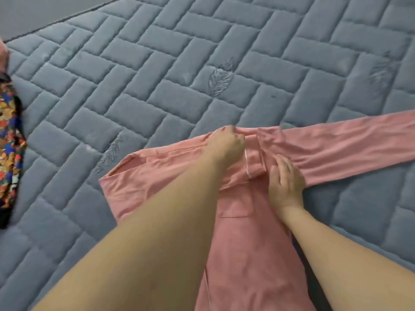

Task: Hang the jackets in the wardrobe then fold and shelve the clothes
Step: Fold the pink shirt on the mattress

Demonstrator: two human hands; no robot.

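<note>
- Head view, far left edge: a multicoloured patterned garment [10,151] lies on the bed [157,70], cut off by the frame; its print mixes blue, orange, red and yellow on a dark ground. Just above it a small strip of pink cloth [3,56] shows at the same edge, too little of it to say what it is.
- Bed: a grey-blue quilted cover with a brick-like stitched pattern and a few embroidered leaf shapes fills most of the view.
- Centre: a pink shirt [242,243] lies spread on the bed, its body running toward the bottom of the frame, with a chest pocket visible between the two forearms and pale piping along an edge near the collar.
- Left hand [226,142]: reaches across the shirt to its top edge, fingers curled into a closed grip that pinches the fabric near the collar.
- Right hand [285,182]: rests on the shirt just beside the collar area, at the root of the sleeve, fingers straight and loosely spread, palm down, pressing the cloth flat; nothing is grasped.
- Right: one long pink sleeve [348,147] extends flat across the bed to the right edge of the frame.
</note>
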